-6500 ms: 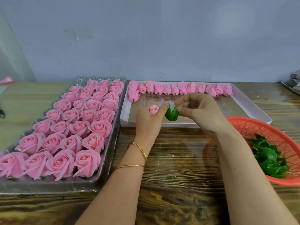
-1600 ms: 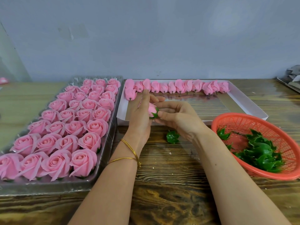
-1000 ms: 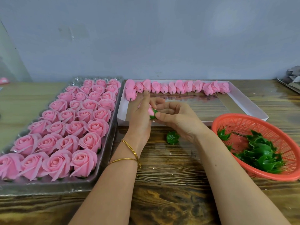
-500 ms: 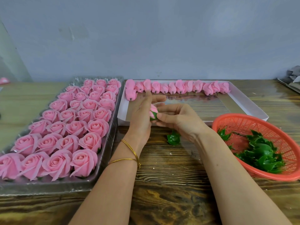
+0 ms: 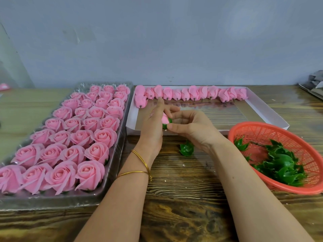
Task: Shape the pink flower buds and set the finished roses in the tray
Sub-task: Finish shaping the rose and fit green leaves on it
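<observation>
A small pink bud with a green base (image 5: 165, 120) is held between both hands over the near edge of the white box (image 5: 272, 113). My left hand (image 5: 153, 124) cups it from the left, forefinger pointing up. My right hand (image 5: 190, 127) pinches its green base with thumb and fingers. A row of several unshaped pink buds (image 5: 190, 94) lies along the box's far side. The clear tray (image 5: 120, 147) on the left holds several finished pink roses (image 5: 73, 137) in rows.
A red plastic basket (image 5: 258, 133) with several green leaf bases stands at the right. One loose green base (image 5: 187, 149) lies on the wooden table below my right hand. Grey objects sit at the far right edge (image 5: 312, 84).
Over the last seconds both hands stayed together at the box's near edge, turning the bud slightly. A green base that my right hand held 6.5 s ago now sits under the bud.
</observation>
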### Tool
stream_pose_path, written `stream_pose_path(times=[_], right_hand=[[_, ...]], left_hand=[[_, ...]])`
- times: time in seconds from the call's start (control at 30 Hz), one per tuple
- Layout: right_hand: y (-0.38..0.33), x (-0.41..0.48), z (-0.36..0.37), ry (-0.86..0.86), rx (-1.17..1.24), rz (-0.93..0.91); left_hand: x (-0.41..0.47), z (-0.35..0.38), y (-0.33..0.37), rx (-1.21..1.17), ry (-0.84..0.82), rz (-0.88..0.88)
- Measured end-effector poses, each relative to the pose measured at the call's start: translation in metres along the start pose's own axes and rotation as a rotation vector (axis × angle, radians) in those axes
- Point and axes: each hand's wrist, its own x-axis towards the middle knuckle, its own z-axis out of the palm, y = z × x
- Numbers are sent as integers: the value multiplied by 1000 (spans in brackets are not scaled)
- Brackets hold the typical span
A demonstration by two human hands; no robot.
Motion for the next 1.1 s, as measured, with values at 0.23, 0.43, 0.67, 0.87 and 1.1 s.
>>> stream_pose_path(times=[0.23,0.43,0.67,0.87,1.1], right_hand=[[-4,1,0,-93,161,131],[-4,-2,-1,-52,78,124],[-3,-3,-1,-47,131,63],[-1,-3,-2,-51,46,-18],[-2,-3,1,-50,8,-6]], left_hand=[[3,-3,-2,-14,-10,14],[1,-4,-3,14,-22,-5],[1,-2,-2,16,-19,-23],[1,-3,-2,7,-42,-27],[3,-5,-3,53,-87,-18]])
